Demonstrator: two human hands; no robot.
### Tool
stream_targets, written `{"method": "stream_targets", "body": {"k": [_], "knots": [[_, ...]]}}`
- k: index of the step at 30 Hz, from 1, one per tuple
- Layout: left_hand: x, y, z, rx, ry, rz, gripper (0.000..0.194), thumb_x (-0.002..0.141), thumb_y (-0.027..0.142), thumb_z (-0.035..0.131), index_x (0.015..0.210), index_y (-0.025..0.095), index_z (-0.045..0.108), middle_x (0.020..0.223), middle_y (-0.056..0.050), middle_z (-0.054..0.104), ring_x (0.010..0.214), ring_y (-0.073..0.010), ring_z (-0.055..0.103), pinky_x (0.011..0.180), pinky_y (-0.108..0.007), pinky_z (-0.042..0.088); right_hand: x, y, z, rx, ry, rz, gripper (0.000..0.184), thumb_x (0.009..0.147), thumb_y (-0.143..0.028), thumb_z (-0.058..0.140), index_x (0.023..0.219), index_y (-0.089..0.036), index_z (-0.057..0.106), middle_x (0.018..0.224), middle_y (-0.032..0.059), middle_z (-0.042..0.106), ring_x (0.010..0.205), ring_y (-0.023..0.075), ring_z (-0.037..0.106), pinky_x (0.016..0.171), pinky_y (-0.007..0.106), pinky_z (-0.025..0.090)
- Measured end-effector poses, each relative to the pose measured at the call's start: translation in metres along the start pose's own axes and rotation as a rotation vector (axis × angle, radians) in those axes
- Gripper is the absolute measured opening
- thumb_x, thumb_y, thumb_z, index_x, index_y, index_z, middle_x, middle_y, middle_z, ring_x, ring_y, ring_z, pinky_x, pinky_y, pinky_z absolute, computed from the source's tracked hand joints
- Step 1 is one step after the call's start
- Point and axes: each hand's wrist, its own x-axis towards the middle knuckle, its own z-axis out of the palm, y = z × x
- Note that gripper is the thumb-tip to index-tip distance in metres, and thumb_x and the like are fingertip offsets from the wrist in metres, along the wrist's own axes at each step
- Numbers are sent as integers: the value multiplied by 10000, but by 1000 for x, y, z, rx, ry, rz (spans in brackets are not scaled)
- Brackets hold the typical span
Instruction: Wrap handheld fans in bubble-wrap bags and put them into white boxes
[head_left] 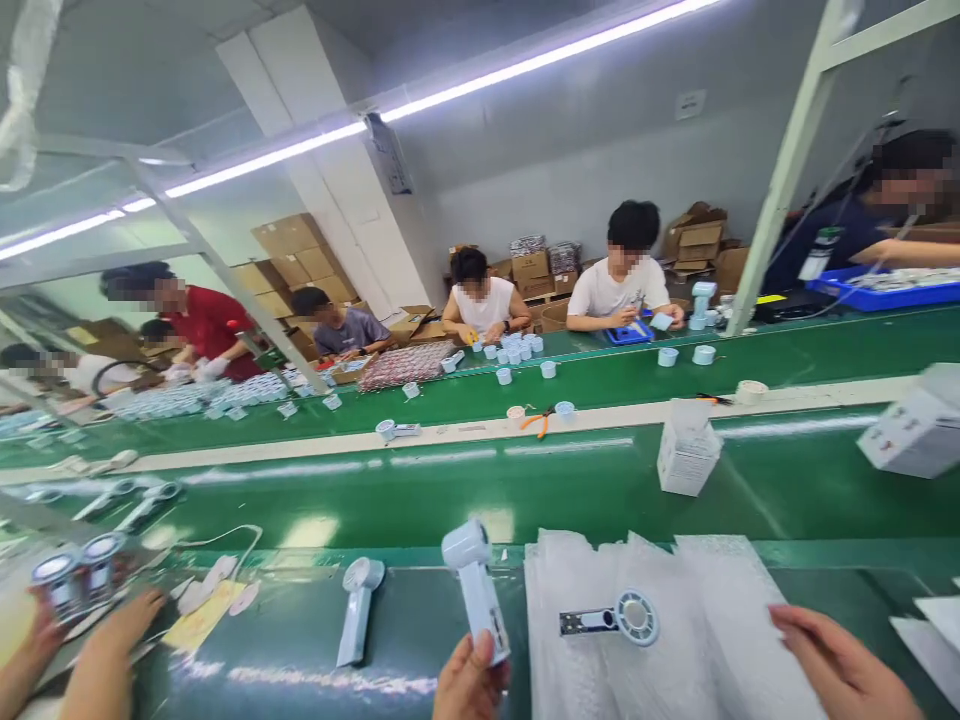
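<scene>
The left hand (466, 682) grips 1 glossy pale-blue fan (478, 592), round head up, above the worktop (285, 625), toward its far edge; whether the right hand (847, 665) pinches white sleeves (724, 610), I cannot tell.

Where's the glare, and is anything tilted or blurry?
Head view: glare patches on the green conveyor, streaks on the near bench; ceiling light strip bright and slanting, scene tilted; the left hand and its light-blue device look fairly clear.
</scene>
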Motion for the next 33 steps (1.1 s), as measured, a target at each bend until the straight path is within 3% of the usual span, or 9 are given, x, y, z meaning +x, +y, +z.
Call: {"method": "stream_targets", "body": {"k": [5, 10, 12, 14, 17, 21, 24, 30, 33], "knots": [[-77, -23, 142, -30, -629, -170, 564, 506, 583, 811, 836, 148, 669, 623, -8, 617, 493, -105, 536, 523, -261, 433, -17, -110, 10, 948, -560, 391, 592, 669, -582, 724, 1142, -243, 616, 1215, 95, 645, 1103, 277, 596, 927, 439, 477], [-104, -42, 235, 432, -1136, -129, 588, 724, 670, 570, 923, 119, 622, 688, -46, 626, 610, -156, 599, 598, -286, 471, -5, -98, -46, 1129, -309, 451, 416, 701, -434, 772, 999, -172, 649, 855, 44, 731, 729, 151, 655, 678, 271, 511], [-101, -50, 261, 836, -1117, 133, 458, 884, 514, 372, 882, 125, 614, 767, -76, 653, 722, -180, 624, 697, -307, 494, -6, -76, -79, 1155, -211, 477, 447, 669, -396, 807, 1026, -200, 624, 749, 0, 721, 608, 119, 632, 565, 227, 487], [-97, -61, 282, 1172, -1038, 403, 273, 878, 304, 409, 932, 142, 621, 951, -97, 669, 925, -208, 614, 858, -327, 471, -11, -56, -107, 1215, -136, 525, 490, 611, -353, 854, 1016, -219, 613, 715, -20, 716, 604, 118, 643, 554, 219, 502], [-93, -84, 300, 1447, -1037, 481, 447, 627, 66, 643, 1072, 107, 622, 1204, -180, 591, 1161, -344, 502, 991, -473, 393, -22, -34, -128, 1324, -42, 653, 467, 564, -340, 885, 934, -208, 632, 751, -3, 740, 681, 141, 682, 662, 274, 568], [-83, -103, 302, 1613, -1064, 486, 383, 732, -20, 429, 1025, 64, 661, 1148, -214, 623, 1129, -331, 544, 963, -475, 412, -30, -18, -126, 1401, -40, 791, 425, 615, -419, 844, 903, -153, 679, 805, 42, 761, 703, 159, 698, 652, 287, 598], [-70, -100, 299, 1563, -1106, 471, 391, 830, 53, 325, 954, 82, 695, 1056, -186, 672, 1027, -264, 611, 923, -371, 439, -29, -13, -120, 1406, -135, 804, 435, 648, -451, 811, 901, -115, 701, 758, 60, 749, 670, 169, 693, 591, 267, 594], [-65, -77, 310, 1303, -966, 401, 365, 798, 154, 384, 972, 73, 694, 1010, -194, 709, 1002, -309, 630, 898, -418, 432, -29, -8, -106, 1332, -382, 852, 444, 762, -520, 677, 881, -93, 697, 731, 73, 724, 523, 127, 653, 478, 191, 522], [-78, -68, 315, 1080, -971, 312, 303, 763, 222, 437, 894, 111, 686, 876, -115, 738, 842, -249, 667, 771, -350, 494, -32, -9, -95, 1255, -501, 791, 447, 657, -524, 762, 872, -140, 679, 703, 52, 708, 554, 113, 644, 457, 148, 485]]}}
